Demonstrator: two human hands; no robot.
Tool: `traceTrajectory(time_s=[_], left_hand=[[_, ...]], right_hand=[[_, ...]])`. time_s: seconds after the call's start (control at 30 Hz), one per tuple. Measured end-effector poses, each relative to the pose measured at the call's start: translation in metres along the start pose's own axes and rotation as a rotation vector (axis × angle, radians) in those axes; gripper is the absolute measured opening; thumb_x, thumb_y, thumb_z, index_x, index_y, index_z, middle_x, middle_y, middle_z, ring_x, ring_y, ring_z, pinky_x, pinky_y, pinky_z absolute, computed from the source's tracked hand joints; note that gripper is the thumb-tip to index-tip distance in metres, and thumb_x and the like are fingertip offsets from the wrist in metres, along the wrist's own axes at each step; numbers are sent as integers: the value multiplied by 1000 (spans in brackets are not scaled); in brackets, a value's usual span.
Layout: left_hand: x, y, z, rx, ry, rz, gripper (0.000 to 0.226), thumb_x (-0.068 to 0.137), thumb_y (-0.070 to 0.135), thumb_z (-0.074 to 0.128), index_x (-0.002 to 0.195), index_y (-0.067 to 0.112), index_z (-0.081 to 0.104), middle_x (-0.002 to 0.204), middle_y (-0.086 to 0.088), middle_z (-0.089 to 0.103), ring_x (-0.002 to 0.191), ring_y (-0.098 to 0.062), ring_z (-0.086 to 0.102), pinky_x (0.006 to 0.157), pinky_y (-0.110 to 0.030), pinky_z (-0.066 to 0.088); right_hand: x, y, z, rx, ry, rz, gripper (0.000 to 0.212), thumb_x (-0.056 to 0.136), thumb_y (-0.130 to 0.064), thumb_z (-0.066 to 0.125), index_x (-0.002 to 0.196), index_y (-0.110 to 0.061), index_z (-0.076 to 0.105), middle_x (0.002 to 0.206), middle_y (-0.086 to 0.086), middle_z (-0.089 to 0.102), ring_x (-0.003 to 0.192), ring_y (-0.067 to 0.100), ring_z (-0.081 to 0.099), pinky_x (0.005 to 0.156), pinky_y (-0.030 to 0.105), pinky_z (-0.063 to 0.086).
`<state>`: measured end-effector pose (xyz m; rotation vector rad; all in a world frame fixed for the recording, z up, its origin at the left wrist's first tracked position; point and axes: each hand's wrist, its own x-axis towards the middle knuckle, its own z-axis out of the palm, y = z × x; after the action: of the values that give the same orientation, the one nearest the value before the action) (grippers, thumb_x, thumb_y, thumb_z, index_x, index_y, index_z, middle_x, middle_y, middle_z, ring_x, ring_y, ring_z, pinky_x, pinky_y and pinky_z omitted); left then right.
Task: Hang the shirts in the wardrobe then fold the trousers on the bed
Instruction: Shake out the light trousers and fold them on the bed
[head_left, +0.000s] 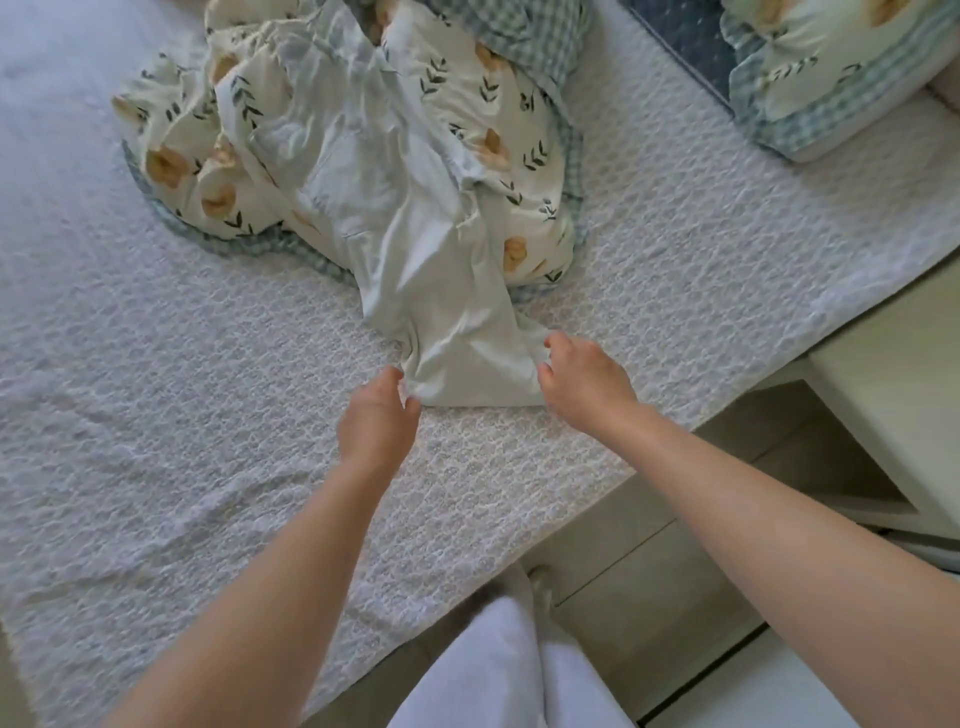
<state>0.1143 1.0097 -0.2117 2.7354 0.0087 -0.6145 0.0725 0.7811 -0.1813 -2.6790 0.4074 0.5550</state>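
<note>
Pale grey-white trousers (395, 218) lie crumpled across the bed (156, 415), draped over a flowered duvet and running down toward me. Their near end lies flat on the white textured bedspread. My left hand (376, 421) pinches the near left corner of that end between thumb and fingers. My right hand (584, 382) grips the near right corner, fingers curled into the cloth. Both arms reach forward from the bed's near edge.
A bunched flowered duvet (524, 150) with a green checked underside sits mid-bed under the trousers. A matching pillow (831, 78) lies at the top right. A white bedside unit (893, 395) stands right of the bed, with pale floor (649, 587) beneath and my white-clad legs (504, 670) below.
</note>
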Motion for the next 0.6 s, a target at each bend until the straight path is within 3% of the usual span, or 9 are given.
traceTrajectory(time_s=[0.13, 0.4, 0.53, 0.6], left_hand=[[70, -2, 0, 68, 20, -36, 45, 98, 28, 53, 140, 15, 44, 129, -11, 59, 116, -29, 52, 90, -43, 49], [187, -18, 23, 113, -41, -125, 50, 96, 30, 54, 140, 11, 39, 136, -8, 53, 122, -29, 45, 91, -42, 44], [227, -31, 43, -257, -80, -293, 65, 86, 28, 68, 140, 9, 37, 133, -12, 53, 120, -31, 52, 99, -48, 47], [239, -30, 46, -517, -92, -397, 69, 85, 24, 73, 140, 8, 35, 132, -12, 53, 118, -31, 56, 97, -43, 49]], right_hand=[[77, -10, 5, -49, -32, -38, 37, 100, -27, 39, 132, -7, 42, 127, 13, 53, 115, 31, 49, 83, 38, 43], [205, -26, 26, -112, -95, -46, 38, 100, -28, 41, 129, -4, 38, 128, 18, 50, 118, 37, 48, 91, 46, 45], [244, -31, 40, 52, -90, 66, 42, 99, -30, 46, 130, -3, 37, 133, 18, 46, 121, 38, 47, 95, 47, 42], [257, -33, 46, 167, -88, 132, 48, 98, -31, 50, 133, -1, 36, 137, 19, 44, 124, 38, 45, 99, 45, 39]])
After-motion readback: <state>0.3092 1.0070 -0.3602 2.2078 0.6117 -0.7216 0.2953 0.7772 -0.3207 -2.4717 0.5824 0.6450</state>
